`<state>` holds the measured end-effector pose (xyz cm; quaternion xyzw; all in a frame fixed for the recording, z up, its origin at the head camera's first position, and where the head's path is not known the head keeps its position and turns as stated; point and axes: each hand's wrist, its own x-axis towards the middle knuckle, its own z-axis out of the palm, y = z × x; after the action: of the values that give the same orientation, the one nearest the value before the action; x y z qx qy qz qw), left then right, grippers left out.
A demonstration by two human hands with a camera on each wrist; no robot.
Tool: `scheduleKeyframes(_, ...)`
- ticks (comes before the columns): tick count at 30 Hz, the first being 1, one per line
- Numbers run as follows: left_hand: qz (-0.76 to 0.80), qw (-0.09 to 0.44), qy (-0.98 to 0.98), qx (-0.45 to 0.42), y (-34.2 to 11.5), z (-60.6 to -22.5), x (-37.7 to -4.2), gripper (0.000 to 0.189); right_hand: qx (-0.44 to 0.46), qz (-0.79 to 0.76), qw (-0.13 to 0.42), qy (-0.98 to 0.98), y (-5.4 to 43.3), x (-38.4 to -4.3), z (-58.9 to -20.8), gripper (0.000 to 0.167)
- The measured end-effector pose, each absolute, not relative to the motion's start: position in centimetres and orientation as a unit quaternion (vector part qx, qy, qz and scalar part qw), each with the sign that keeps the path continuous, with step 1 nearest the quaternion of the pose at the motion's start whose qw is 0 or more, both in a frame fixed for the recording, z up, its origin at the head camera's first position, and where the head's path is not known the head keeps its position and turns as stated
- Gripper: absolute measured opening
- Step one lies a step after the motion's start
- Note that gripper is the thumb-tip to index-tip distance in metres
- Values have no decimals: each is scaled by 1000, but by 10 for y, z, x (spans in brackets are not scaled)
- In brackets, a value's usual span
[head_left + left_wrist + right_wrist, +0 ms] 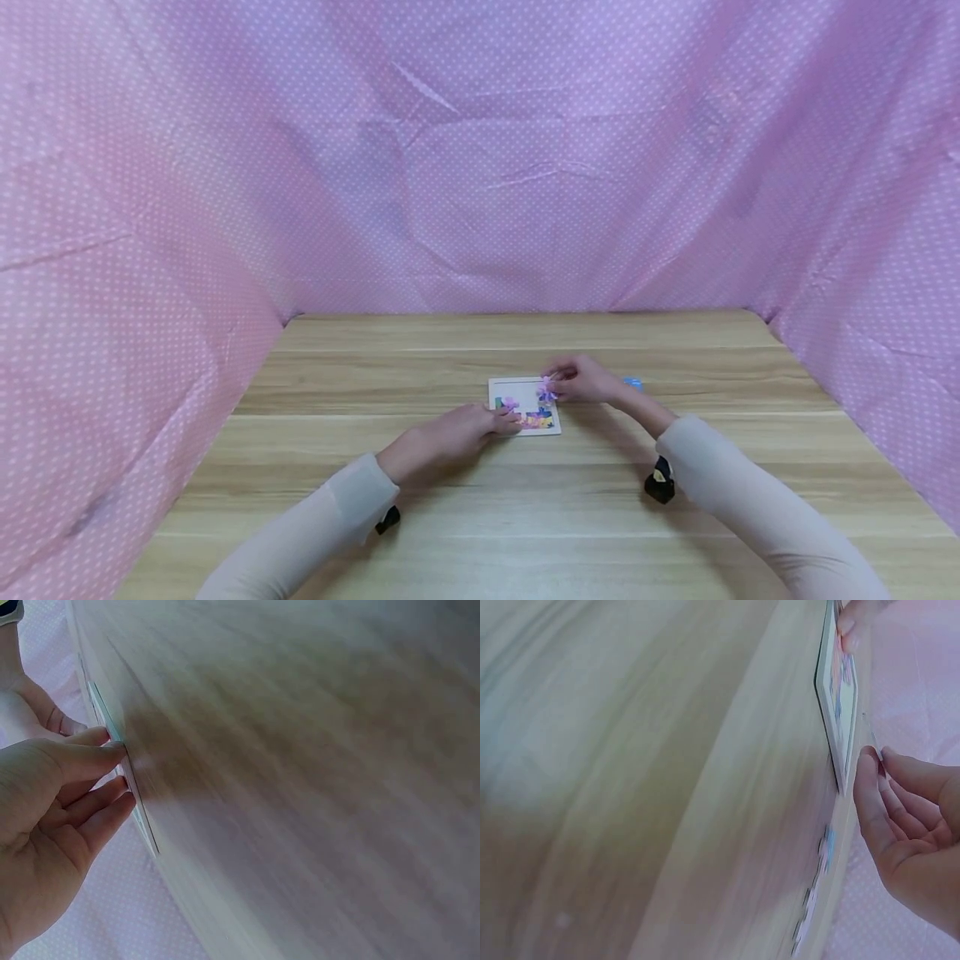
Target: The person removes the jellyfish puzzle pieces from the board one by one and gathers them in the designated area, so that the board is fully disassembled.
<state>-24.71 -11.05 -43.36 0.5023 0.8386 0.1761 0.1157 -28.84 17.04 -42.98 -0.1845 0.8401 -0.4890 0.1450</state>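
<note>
A jigsaw puzzle tray [522,385] with a pale border lies on the table, colourful pieces fitted along its lower part and more of the pale base bare above. My left hand [468,425] rests on the tray's lower left corner, covering some of it; in the left wrist view the fingertips [112,750] lie right along the tray's edge. My right hand [585,381] is at the tray's right side and pinches a purple-pink puzzle piece [547,387] between thumb and fingers. In the right wrist view that puzzle piece [877,742] appears edge-on, a little off the tray.
Loose puzzle pieces [633,383], one of them blue, lie on the wooden table [420,367] partly behind the right wrist. Several loose pieces [806,907] line up in the right wrist view. A pink dotted cloth [480,208] hangs around the table's back and sides.
</note>
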Motion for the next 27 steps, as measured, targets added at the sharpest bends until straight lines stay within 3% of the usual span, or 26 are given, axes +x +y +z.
scheduleKeyframes(13, 152, 121, 857, 478, -109, -432, -249, 41, -181, -500, 160, 832, 212, -273, -424, 25)
scheduleKeyframes(27, 157, 130, 861, 467, -111, -431, -251, 45, -213, -407, 113, 881, 241, -265, -422, 20)
